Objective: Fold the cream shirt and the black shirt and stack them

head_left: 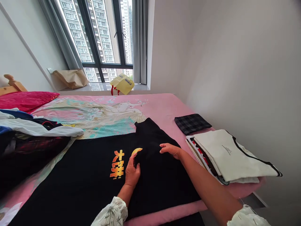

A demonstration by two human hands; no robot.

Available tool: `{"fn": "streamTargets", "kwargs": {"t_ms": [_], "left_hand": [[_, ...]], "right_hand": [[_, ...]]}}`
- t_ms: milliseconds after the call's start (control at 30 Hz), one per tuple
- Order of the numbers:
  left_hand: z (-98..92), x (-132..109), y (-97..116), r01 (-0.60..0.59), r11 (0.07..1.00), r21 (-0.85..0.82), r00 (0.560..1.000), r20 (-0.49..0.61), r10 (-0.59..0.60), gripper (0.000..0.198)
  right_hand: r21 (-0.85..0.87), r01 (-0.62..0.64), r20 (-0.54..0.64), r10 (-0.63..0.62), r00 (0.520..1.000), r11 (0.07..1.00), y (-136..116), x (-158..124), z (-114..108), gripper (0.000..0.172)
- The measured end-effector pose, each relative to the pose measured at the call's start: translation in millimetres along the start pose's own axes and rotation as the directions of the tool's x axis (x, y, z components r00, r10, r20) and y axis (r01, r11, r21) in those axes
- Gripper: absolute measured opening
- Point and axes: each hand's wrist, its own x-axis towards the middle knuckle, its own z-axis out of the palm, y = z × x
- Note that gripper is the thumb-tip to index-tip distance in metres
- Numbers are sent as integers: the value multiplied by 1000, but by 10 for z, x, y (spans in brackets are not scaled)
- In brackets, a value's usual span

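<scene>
A black T-shirt (94, 163) with an orange and yellow print is spread over the near part of the bed. My left hand (133, 171) is closed on its cloth beside the round yellow print, thumb and forefinger curled around a small fold. Farther right, my right hand (171, 150) pinches the same shirt near the sleeve that points away from me. The shirt's near hem reaches the bed's front edge.
Folded clothes (218, 153) are stacked at the right, with a dark checked folded cloth (192, 123) behind them. A loose clothes heap (35, 131) lies left, near a red pillow (25, 99). A paper bag (71, 78) and yellow bag (122, 83) stand by the window.
</scene>
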Motion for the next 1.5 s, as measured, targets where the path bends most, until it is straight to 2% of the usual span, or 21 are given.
{"fn": "streamTargets", "kwargs": {"t_ms": [100, 200, 267, 333, 433, 533, 633, 800, 867, 933, 1067, 1167, 1267, 1333, 1367, 1433, 1500], "left_hand": [[-2, 1, 27, 29, 999, -14, 999, -13, -30, 53], [0, 0, 31, 30, 999, -41, 999, -41, -31, 52], [7, 0, 12, 1, 996, -86, 999, -50, -5, 53], [16, 2, -13, -14, 994, -107, 999, -47, 9, 53], [21, 10, -23, 16, 997, -71, 999, -46, -20, 49], [8, 21, 22, 58, 998, -15, 997, -53, -58, 46], [-11, 39, 85, 100, 994, 54, 994, -52, -97, 46], [-15, 87, 158, 129, 983, 134, 991, -56, -123, 57], [-18, 104, 180, 158, 977, 140, 987, -53, -152, 55], [-34, 120, 194, 181, 973, 143, 983, -48, -176, 51], [-93, 203, 203, 165, 947, 274, 985, -2, -171, 45], [-106, 343, 279, 97, 925, 367, 992, 40, -120, 42], [-10, 519, 480, -67, 902, 427, 986, 168, -6, 41], [136, 633, 657, -236, 875, 424, 942, 322, 99, 45], [232, 687, 745, -340, 845, 413, 896, 416, 157, 50], [452, 789, 899, -547, 749, 374, 755, 608, 247, 61], [671, 893, 1006, -680, 651, 338, 617, 744, 258, 69]], "right_hand": [[68, 22, 28, -24, 999, 997, -63, -24, -20, 36], [103, 76, 11, -77, 997, 992, -120, 20, -8, 48], [95, 130, -50, -126, 991, 987, -149, 95, 10, 58], [46, 152, -139, -145, 980, 987, -147, 189, 22, 59], [-66, 75, -267, -90, 959, 995, -74, 301, 16, 48], [-148, -60, -302, 13, 953, 987, 35, 304, -33, 44], [-211, -170, -243, 117, 963, 963, 117, 177, -139, 47], [-320, -276, -134, 245, 960, 906, 224, -164, -340, 29], [-354, -280, -179, 229, 957, 893, 278, -282, -363, 23], [-373, -256, -274, 158, 949, 892, 337, -383, -341, 20], [-404, -236, -418, 51, 907, 884, 481, -581, -234, 34], [-414, -255, -430, 59, 901, 874, 599, -728, -176, 42], [-405, -260, -419, 75, 905, 877, 680, -825, -170, 41], [-395, -250, -403, 79, 912, 884, 704, -853, -184, 39], [-391, -244, -397, 77, 915, 887, 711, -859, -191, 36], [-390, -237, -401, 68, 914, 890, 722, -859, -197, 27], [-394, -240, -422, 57, 905, 887, 744, -849, -196, 20]]}}
